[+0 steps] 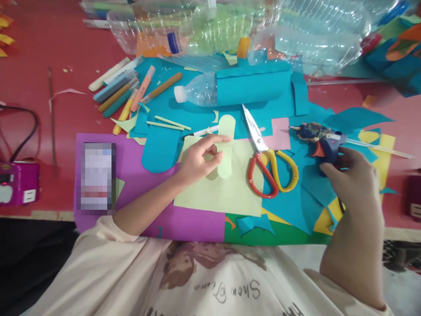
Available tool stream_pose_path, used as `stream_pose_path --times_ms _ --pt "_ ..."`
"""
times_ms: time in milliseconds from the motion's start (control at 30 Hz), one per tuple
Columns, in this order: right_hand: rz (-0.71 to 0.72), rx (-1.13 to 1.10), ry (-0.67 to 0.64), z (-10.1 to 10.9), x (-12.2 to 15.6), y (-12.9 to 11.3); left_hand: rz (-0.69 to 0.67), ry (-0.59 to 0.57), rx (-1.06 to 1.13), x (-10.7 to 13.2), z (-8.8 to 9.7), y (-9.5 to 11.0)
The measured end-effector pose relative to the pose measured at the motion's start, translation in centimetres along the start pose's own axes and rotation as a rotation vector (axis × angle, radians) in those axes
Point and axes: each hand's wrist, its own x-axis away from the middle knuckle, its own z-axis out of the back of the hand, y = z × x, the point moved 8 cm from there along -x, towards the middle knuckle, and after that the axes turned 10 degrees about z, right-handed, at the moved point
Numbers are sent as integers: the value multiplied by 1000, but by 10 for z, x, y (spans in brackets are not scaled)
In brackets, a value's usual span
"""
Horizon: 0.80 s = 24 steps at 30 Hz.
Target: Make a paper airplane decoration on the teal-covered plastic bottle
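Observation:
My left hand [203, 154] is curled, thumb and index finger closed on the edge of a pale yellow-green paper strip [225, 164] with rounded ends. Beneath it lies a pale yellow-green paper sheet [204, 197]. On the right, my right hand [357, 177] is closed around the handle of a dark blue glue gun [329, 142]. A clear glue stick [378, 147] juts from the gun's back, and its nozzle points left. Between my hands lie scissors [263, 153] with one red and one yellow handle, blades slightly apart.
A plastic bottle [200, 89] wrapped in blue paper lies beyond my hands. Several markers [120, 90] are at the upper left. A phone [96, 177] rests on purple paper [197, 226]. Clear plastic bottles [309, 41] crowd the far side. Blue paper scraps [305, 206] spread on the right.

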Motion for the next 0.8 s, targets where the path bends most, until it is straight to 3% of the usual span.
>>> stream_pose_path --times_ms 133,233,367,500,633,800 --pt "-63 -220 20 -2 -7 13 -25 3 5 1 0 2" --pt "-80 -428 106 1 -9 21 10 -6 10 1 -1 0" --pt "-19 -812 173 2 -5 7 51 -10 10 1 -1 -3" --pt "61 -818 -83 -9 13 -25 40 -9 54 1 -1 -2" --pt "19 -865 -235 -21 41 -45 41 -13 66 1 -1 -2" --pt "-1 -975 -513 -55 71 -61 74 -20 12 1 -2 -4"
